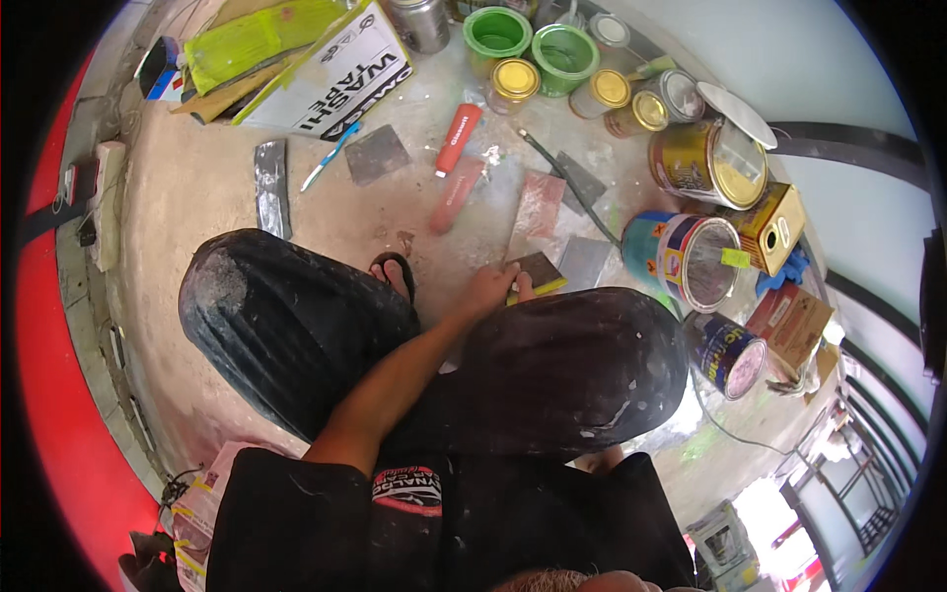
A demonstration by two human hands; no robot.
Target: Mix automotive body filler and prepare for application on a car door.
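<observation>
My left hand [486, 293] reaches between my knees, its fingers closed on the left edge of a dark flat sanding pad with a yellow edge [540, 270]. A finger of my right hand [526, 287] shows against the pad's near edge; the rest of that hand is hidden behind my right knee. Just beyond the pad lies a reddish, dusty sheet [539, 203]. To its right, a grey sheet [585, 262] rests flat on the floor. Farther left are a red tube [459, 138] and a faded pinkish strip [457, 195].
Paint cans [681, 259] and tins with yellow lids [514, 81] line the right and far sides. Two green tubs [565, 57] stand behind. A white carton [330, 84], blue-and-white brush [332, 156], dark strip [271, 187] and grey square sheet [378, 155] lie far left. A thin rod [567, 180] slants across the floor.
</observation>
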